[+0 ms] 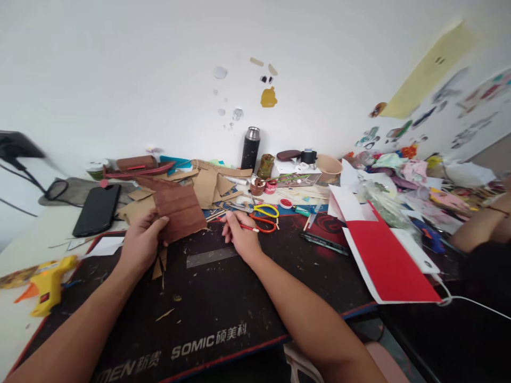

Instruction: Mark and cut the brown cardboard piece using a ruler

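My left hand [143,236] grips a creased brown sheet [181,213], thumb on its face, and holds it up above the dark mat. It looks like painted cardboard or stiff paper. In my right hand [241,236] is a slim red pencil [248,227] with a pale end, pinched between the fingers. Just beyond that hand lie scissors with yellow and orange handles [265,217]. A clear plastic ruler [211,257] rests on the mat between my hands. Scraps of cardboard [158,266] show below the sheet.
A yellow glue gun [51,282] and a black phone [97,210] lie left. Cardboard pieces [205,186] and a black thermos [250,149] stand along the wall. Red paper [391,260] and a black pen [323,243] are right. Another person's arm [481,223] shows at far right.
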A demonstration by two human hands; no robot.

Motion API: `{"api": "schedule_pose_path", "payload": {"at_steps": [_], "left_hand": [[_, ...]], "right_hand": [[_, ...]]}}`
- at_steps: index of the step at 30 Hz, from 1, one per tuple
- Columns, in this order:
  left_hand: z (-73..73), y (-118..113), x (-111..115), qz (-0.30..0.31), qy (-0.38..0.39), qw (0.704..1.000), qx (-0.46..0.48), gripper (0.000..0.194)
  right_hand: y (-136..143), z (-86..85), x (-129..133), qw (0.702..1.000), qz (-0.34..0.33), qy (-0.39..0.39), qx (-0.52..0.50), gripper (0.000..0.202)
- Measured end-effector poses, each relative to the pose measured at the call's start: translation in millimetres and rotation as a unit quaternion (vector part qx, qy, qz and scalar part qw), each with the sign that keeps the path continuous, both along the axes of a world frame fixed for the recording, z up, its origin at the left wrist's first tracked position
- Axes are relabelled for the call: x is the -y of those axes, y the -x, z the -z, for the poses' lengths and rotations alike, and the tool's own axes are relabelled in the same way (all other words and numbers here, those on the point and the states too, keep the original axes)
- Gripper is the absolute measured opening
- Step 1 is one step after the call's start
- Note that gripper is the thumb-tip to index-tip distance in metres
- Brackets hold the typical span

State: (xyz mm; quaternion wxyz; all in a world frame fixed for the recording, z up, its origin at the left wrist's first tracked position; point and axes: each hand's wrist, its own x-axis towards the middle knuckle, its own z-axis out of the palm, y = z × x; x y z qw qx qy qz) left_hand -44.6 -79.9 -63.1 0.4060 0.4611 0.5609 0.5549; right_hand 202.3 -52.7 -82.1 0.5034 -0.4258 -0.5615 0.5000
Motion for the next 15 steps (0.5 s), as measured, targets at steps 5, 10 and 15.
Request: {"api": "schedule_pose_path", "payload": {"at_steps": [5, 10, 15], "left_hand": [[-13.1, -3, 5, -0.076, -0.022, 0.996, 0.045, 0.030], [-18.9, -5, 0, -0.117, -0.042, 0.988, 0.089, 0.041], [-19.2, -6, -3, -0.120, -0.030, 0.985, 0.120, 0.034]], "right_hand": [[-4, -2.8, 6, 0.995, -0.028, -0.055, 0.085, 0.049], [-28, -19.4, 23, 0.908, -0.139, -0.213, 0.334, 0.026], [-44, -32.6, 29, 0.771, -0.212, -0.277, 0.533, 0.038]]}}
